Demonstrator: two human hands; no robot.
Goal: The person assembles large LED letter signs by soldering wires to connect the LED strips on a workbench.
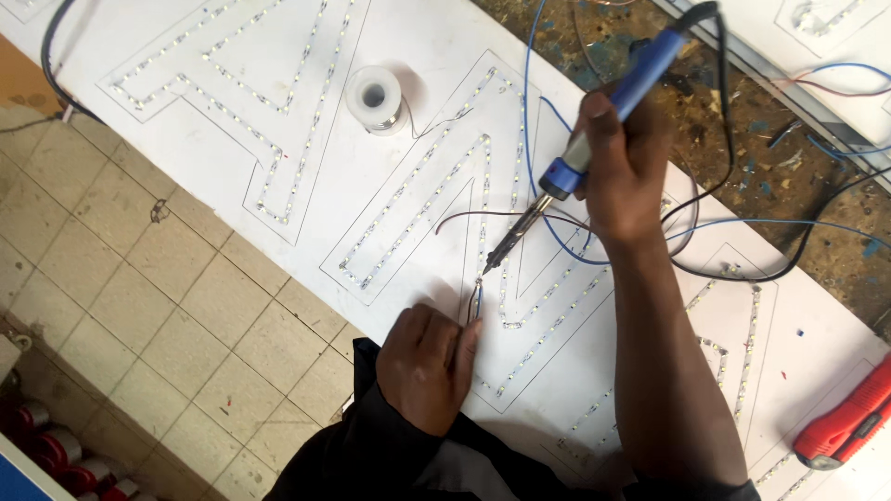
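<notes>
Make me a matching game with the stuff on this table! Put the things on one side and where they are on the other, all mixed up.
Things:
1. soldering iron
2. solder spool
3. red cutter
4. thin wire end

Places:
A. lying at the right edge of the white board
B. pinched at the left hand
C. gripped in the right hand
D. standing alone between two letter outlines

Pairs: 1-C, 2-D, 3-A, 4-B
</notes>
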